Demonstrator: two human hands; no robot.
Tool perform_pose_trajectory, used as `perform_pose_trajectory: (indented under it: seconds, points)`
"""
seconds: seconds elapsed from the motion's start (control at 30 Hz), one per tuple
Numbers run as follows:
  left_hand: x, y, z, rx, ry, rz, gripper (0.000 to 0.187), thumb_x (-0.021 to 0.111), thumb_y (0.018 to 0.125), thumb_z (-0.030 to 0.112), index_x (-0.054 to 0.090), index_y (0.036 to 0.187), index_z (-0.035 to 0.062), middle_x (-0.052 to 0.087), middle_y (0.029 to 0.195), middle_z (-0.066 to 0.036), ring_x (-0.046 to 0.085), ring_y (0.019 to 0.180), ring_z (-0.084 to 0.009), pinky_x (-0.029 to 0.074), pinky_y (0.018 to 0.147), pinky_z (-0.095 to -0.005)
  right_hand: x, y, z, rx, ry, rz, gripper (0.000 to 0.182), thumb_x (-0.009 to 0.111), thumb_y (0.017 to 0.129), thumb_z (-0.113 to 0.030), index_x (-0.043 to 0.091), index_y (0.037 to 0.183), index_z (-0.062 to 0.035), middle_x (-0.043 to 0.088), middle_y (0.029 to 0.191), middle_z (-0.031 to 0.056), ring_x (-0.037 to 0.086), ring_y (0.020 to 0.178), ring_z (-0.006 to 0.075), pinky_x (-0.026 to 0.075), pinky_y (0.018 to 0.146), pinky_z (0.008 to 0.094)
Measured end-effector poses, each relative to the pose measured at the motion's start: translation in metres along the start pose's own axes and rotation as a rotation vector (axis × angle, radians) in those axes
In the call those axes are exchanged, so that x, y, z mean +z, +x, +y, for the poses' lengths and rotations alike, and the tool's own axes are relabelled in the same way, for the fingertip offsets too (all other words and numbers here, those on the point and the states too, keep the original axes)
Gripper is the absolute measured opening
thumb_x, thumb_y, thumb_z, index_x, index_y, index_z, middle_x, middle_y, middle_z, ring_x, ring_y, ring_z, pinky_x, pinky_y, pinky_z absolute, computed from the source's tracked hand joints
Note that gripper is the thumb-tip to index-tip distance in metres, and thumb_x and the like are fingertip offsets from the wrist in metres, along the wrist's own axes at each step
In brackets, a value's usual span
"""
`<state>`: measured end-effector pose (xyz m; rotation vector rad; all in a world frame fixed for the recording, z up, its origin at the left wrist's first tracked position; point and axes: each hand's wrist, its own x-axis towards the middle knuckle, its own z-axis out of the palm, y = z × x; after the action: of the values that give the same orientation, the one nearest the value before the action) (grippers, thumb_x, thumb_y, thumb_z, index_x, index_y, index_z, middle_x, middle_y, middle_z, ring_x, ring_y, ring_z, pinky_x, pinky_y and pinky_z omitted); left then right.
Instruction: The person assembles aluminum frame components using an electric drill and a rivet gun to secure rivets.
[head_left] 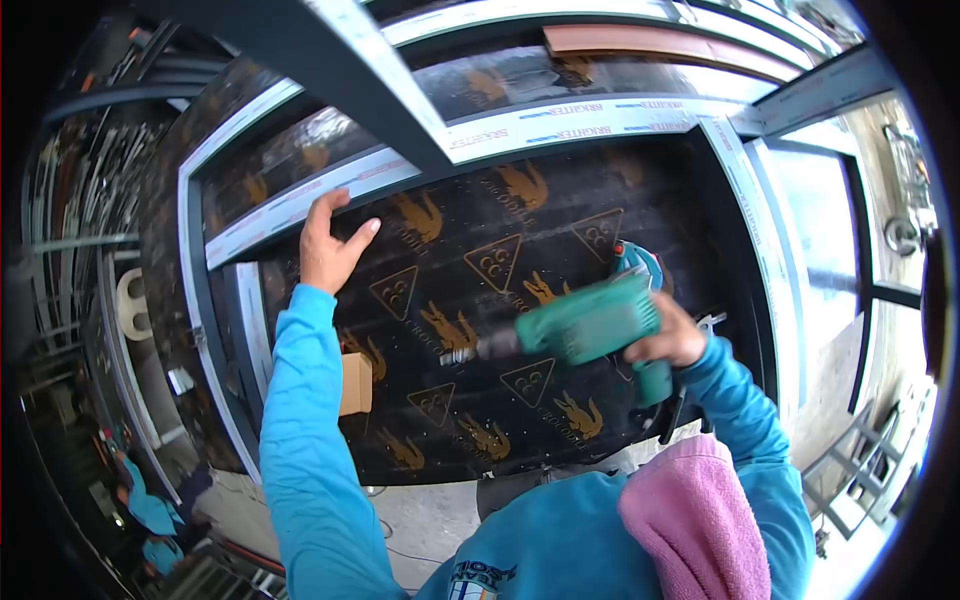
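Note:
My right hand [672, 335] is wrapped round the handle of a green power drill [590, 325]. The drill's chuck and bit point left over a black board [440, 285] printed with gold crocodile marks, and the bit end is slightly blurred. My left hand [335, 248] is open, thumb and fingers apart, with its fingertips right at the lower edge of a metal frame bar [290, 207] covered in white film. Below that hand, beside my left sleeve, sits a small cardboard box [355, 384]. Partly behind the drill lies another teal tool [640, 262].
A dark upright bar [370, 85] crosses the top of the view. At the far edge lies a reddish-brown strip [670, 45]. Long metal profiles [85, 210] fill the left side. A ladder-like frame [855, 455] stands at right. Another person [150, 505] is at lower left.

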<state>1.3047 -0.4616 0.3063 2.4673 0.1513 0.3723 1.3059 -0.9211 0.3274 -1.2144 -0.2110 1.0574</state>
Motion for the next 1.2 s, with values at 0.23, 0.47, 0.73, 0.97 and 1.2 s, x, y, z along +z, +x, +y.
perform_pose_trajectory:
  seconds: [0.23, 0.47, 0.73, 0.97, 1.2]
  points:
    - [0.097, 0.088, -0.015, 0.104, 0.101, -0.36, 0.068, 0.079, 0.065, 0.052, 0.064, 0.114, 0.0084, 0.061, 0.117, -0.017, 0.056, 0.111, -0.0341, 0.04, 0.097, -0.041, -0.075, 0.068, -0.117, -0.413, 0.345, 0.105, 0.073, 0.06, 0.083, -0.042, 0.038, 0.134, 0.0055, 0.056, 0.115, 0.0265, 0.064, 0.083, 0.0221, 0.055, 0.078, 0.0363]
    - [0.109, 0.088, -0.006, -0.005, 0.206, -0.43, 0.065, 0.075, 0.07, 0.057, 0.066, 0.113, 0.0092, 0.065, 0.114, -0.01, 0.06, 0.106, -0.0279, 0.045, 0.092, -0.0364, -0.125, 0.15, -0.097, 0.066, 0.233, -0.02, 0.059, 0.059, 0.082, -0.032, 0.047, 0.128, 0.003, 0.062, 0.106, 0.0228, 0.065, 0.073, 0.0181, 0.056, 0.073, 0.0334]
    - [0.109, 0.088, -0.001, -0.221, 0.045, -0.519, 0.065, 0.081, 0.07, 0.044, 0.061, 0.118, 0.0045, 0.062, 0.118, -0.011, 0.059, 0.108, -0.0242, 0.044, 0.094, -0.0336, -0.134, 0.186, -0.076, 0.062, 0.407, -0.115, 0.053, 0.058, 0.085, -0.029, 0.051, 0.121, 0.0086, 0.063, 0.099, 0.0196, 0.064, 0.074, 0.0187, 0.057, 0.074, 0.0328]
    - [0.111, 0.087, -0.002, -0.333, -0.079, -0.54, 0.064, 0.082, 0.071, 0.039, 0.06, 0.12, 0.005, 0.062, 0.118, -0.01, 0.059, 0.107, -0.0224, 0.045, 0.093, -0.0326, -0.129, 0.19, -0.081, 0.074, 0.377, -0.108, 0.051, 0.058, 0.086, -0.03, 0.052, 0.12, 0.0081, 0.063, 0.098, 0.0176, 0.064, 0.075, 0.0177, 0.057, 0.073, 0.0318]
    - [0.109, 0.088, 0.001, -0.383, -0.111, -0.576, 0.058, 0.081, 0.073, 0.036, 0.061, 0.118, 0.0046, 0.064, 0.115, -0.01, 0.061, 0.103, -0.021, 0.047, 0.09, -0.0313, -0.126, 0.191, -0.085, 0.09, 0.347, -0.098, 0.05, 0.058, 0.086, -0.029, 0.053, 0.119, 0.0076, 0.063, 0.096, 0.0162, 0.063, 0.074, 0.0171, 0.057, 0.073, 0.0308]
